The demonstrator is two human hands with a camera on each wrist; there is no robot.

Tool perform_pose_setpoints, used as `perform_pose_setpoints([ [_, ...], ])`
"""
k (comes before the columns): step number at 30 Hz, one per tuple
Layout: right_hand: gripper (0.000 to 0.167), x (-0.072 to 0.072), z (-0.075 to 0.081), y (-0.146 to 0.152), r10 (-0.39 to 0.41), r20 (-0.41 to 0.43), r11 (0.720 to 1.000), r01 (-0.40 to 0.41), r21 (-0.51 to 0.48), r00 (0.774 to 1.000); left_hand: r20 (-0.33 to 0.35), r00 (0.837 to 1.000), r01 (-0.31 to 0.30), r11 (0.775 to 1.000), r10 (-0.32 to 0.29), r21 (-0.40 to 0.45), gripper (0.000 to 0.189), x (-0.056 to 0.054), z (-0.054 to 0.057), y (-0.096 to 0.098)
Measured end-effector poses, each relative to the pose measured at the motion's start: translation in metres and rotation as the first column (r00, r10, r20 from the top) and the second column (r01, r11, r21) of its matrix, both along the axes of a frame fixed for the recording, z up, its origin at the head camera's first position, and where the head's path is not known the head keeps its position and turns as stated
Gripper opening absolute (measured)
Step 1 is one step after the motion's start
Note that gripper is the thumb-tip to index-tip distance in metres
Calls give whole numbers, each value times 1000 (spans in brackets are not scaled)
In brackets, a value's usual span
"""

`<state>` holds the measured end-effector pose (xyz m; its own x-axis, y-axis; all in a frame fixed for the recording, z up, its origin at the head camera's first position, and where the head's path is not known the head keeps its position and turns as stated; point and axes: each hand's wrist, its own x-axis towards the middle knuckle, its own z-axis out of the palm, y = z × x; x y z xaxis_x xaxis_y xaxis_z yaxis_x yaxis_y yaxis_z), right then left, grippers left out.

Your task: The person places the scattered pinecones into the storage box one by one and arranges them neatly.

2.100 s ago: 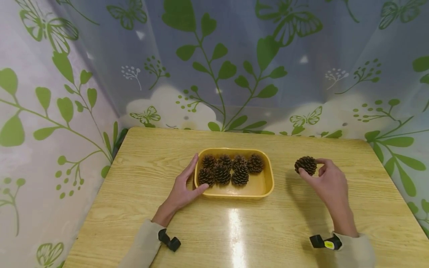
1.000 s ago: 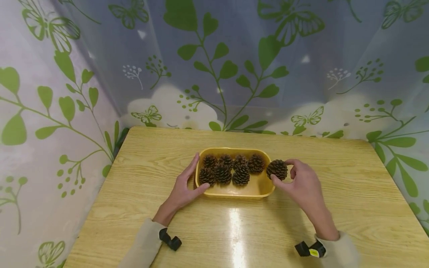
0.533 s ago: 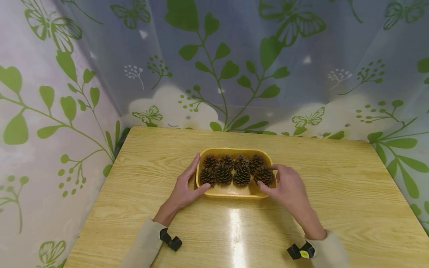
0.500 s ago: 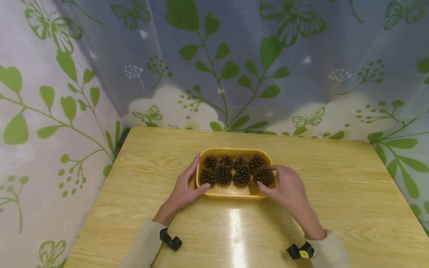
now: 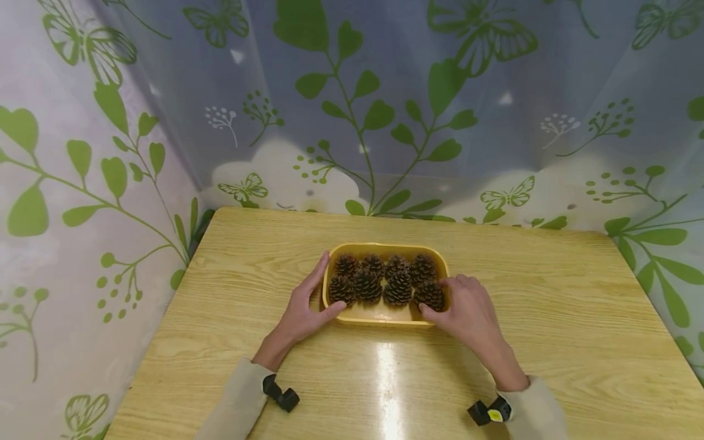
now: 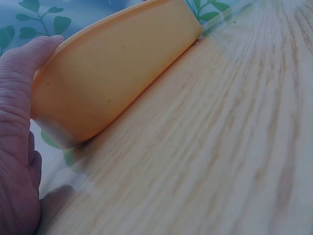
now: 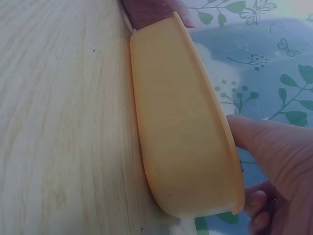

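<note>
A yellow plastic container [image 5: 385,313] stands on the wooden table, with several brown pine cones [image 5: 366,285] in two rows inside. My left hand [image 5: 299,315] holds its left end, thumb on the near rim and fingers along the left side. At the right end, my right hand [image 5: 467,311] pinches a pine cone [image 5: 431,296] between thumb and fingers, low inside the container. From the right wrist, the container's wall [image 7: 176,117] hides that pine cone, and the thumb reaches over the rim. The left wrist view shows the container's outer wall [image 6: 117,68] with the left thumb at its rim.
The wooden table [image 5: 550,293] extends to both sides and in front of the container. Behind and to the left hangs a curtain [image 5: 385,153] printed with green leaves and butterflies. Dark straps with small devices [image 5: 280,393] sit at both wrists.
My right hand has carried the pine cone leftward from over the table and down into the container's right end, then slightly toward me. The left hand has stayed on the container.
</note>
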<state>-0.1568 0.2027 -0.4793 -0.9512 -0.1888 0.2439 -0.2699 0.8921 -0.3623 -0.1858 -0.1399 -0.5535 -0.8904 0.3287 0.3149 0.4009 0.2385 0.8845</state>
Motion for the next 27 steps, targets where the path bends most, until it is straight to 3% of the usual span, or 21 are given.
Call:
perform_pose_setpoints([
  [6, 55, -1, -1, -1, -11, -13, 999, 12, 47, 1000, -8, 1000, -3, 1000, 3, 1, 97, 0, -2, 2],
  [20, 59, -2, 8, -11, -53, 68, 992, 45, 118, 996, 3, 1000, 2, 1000, -2, -10, 97, -2, 1, -4],
  [24, 56, -1, 11, -10, -44, 98, 994, 34, 102, 994, 11, 1000, 10, 1000, -10, -8, 97, -1, 1, -4],
  [27, 48, 1, 12, -6, -43, 81, 999, 40, 37, 996, 21, 1000, 12, 1000, -12, -9, 96, -1, 2, -5],
])
